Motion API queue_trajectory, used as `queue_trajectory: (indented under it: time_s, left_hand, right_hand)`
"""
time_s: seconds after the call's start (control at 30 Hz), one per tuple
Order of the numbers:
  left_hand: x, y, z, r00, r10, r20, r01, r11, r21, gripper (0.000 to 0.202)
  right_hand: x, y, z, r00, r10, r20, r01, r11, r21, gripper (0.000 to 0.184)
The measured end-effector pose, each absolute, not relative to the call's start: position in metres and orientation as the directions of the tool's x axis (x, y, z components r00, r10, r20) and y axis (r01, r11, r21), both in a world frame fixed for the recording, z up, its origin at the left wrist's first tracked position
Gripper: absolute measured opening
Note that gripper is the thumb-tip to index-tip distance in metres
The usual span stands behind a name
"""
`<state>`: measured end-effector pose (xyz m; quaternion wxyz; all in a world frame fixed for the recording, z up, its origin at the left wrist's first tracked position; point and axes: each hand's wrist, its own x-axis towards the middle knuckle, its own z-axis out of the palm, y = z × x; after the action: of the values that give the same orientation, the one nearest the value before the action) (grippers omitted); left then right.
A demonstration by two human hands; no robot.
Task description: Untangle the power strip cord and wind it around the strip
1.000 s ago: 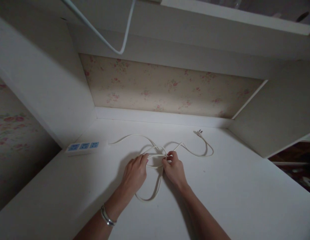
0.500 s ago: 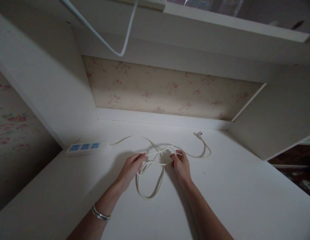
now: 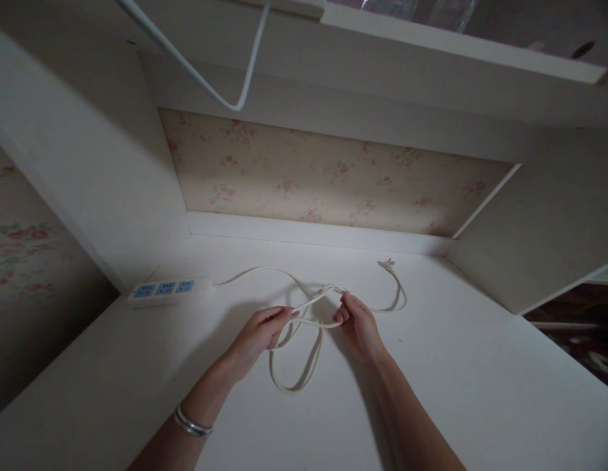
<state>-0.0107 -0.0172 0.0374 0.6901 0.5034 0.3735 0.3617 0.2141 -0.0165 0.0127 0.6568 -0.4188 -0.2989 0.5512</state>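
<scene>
Over the white tabletop [image 3: 264, 435] | left grip [image 3: 258, 335], right grip [image 3: 360, 328] both pinching cord [image 3: 311, 321] | cord looped between them

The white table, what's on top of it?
On the table are a power strip, a looped cord and a plug. The left hand and right hand hold the cord; whatever they cover can't be seen.

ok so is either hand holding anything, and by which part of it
Yes: the left hand and right hand both hold the cream cord by its looped middle stretch, between the power strip and the plug.
</scene>
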Motion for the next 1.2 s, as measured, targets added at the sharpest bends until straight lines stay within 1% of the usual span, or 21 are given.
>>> queue_trajectory:
  time_s: [0.07, 0.17, 0.3, 0.4, 0.43, 0.53, 0.63, 0.77, 0.87, 0.97, 1.03, 1.1, 1.13, 1.2]
  left_hand:
    - [-0.01, -0.018, 0.039, 0.448, 0.881, -0.152, -0.072, 0.205, 0.976, 0.041]
    - [-0.012, -0.018, 0.041, 0.466, 0.881, -0.085, -0.077, 0.137, 0.988, 0.039]
    - [-0.016, -0.017, 0.044, 0.45, 0.893, 0.015, -0.194, 0.081, 0.978, 0.03]
    - [-0.018, -0.017, 0.044, 0.426, 0.904, 0.035, -0.319, 0.113, 0.941, 0.023]
    - [-0.018, -0.017, 0.044, 0.417, 0.909, 0.03, -0.352, 0.131, 0.927, 0.023]
    - [-0.02, -0.017, 0.042, 0.404, 0.915, 0.021, -0.386, 0.15, 0.91, 0.039]
    - [-0.021, -0.017, 0.042, 0.418, 0.908, 0.022, -0.341, 0.135, 0.93, 0.055]
    - [-0.023, -0.017, 0.044, 0.439, 0.899, 0.0, -0.317, 0.155, 0.936, 0.061]
    - [-0.022, -0.015, 0.041, 0.497, 0.866, -0.054, -0.346, 0.255, 0.903, 0.058]
    - [-0.016, -0.014, 0.033, 0.555, 0.815, -0.165, -0.347, 0.407, 0.845, 0.047]
    - [-0.01, -0.013, 0.028, 0.55, 0.81, -0.206, -0.326, 0.435, 0.839, 0.034]
    - [-0.005, -0.013, 0.025, 0.527, 0.827, -0.197, -0.313, 0.404, 0.859, 0.025]
    - [-0.003, -0.014, 0.025, 0.515, 0.837, -0.185, -0.311, 0.383, 0.87, 0.027]
    - [-0.001, -0.015, 0.026, 0.496, 0.851, -0.17, -0.306, 0.355, 0.884, 0.044]
  right_hand:
    - [0.215, -0.015, 0.01, 0.235, 0.968, -0.091, -0.461, 0.028, -0.887, 0.032]
    - [0.218, -0.012, 0.003, 0.293, 0.95, -0.107, -0.428, 0.031, -0.903, 0.035]
    - [0.225, -0.008, -0.005, 0.399, 0.91, -0.115, -0.407, 0.063, -0.911, 0.031]
    - [0.229, -0.006, -0.009, 0.445, 0.883, -0.148, -0.403, 0.05, -0.914, 0.033]
    - [0.23, -0.006, -0.01, 0.447, 0.881, -0.155, -0.401, 0.043, -0.915, 0.033]
    - [0.23, -0.005, -0.013, 0.457, 0.875, -0.159, -0.385, 0.033, -0.922, 0.031]
    - [0.228, -0.005, -0.015, 0.48, 0.863, -0.159, -0.36, 0.028, -0.932, 0.031]
    - [0.227, -0.006, -0.015, 0.498, 0.854, -0.152, -0.31, 0.012, -0.951, 0.036]
    - [0.225, -0.008, -0.012, 0.482, 0.87, -0.107, -0.244, 0.016, -0.97, 0.04]
    - [0.22, -0.01, -0.008, 0.427, 0.903, -0.045, -0.194, 0.043, -0.98, 0.041]
    - [0.215, -0.011, -0.005, 0.37, 0.929, -0.02, -0.191, 0.055, -0.98, 0.042]
    - [0.209, -0.013, -0.003, 0.294, 0.956, -0.008, -0.189, 0.05, -0.981, 0.042]
    - [0.207, -0.014, -0.002, 0.254, 0.967, -0.005, -0.18, 0.042, -0.983, 0.042]
    - [0.203, -0.016, 0.0, 0.196, 0.981, 0.004, -0.151, 0.034, -0.988, 0.042]
